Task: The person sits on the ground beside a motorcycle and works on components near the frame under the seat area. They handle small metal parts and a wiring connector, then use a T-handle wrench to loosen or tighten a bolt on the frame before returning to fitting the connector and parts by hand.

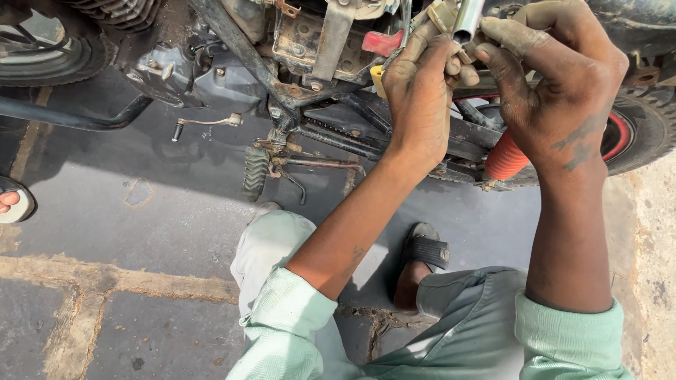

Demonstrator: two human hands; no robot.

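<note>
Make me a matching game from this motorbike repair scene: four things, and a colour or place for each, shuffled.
Things:
1. spring
2. tube
3. sandal
4. sleeves

Descriptions:
A. pale green
B. black, on a foot on the ground
C. orange, beside the rear wheel
D. shiny metal, between both hands' fingertips

Pairs: 1-C, 2-D, 3-B, 4-A

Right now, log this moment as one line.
left hand: pinching motorcycle part | right hand: gripping metal tube | motorcycle: on pavement, orange spring below hands
</note>
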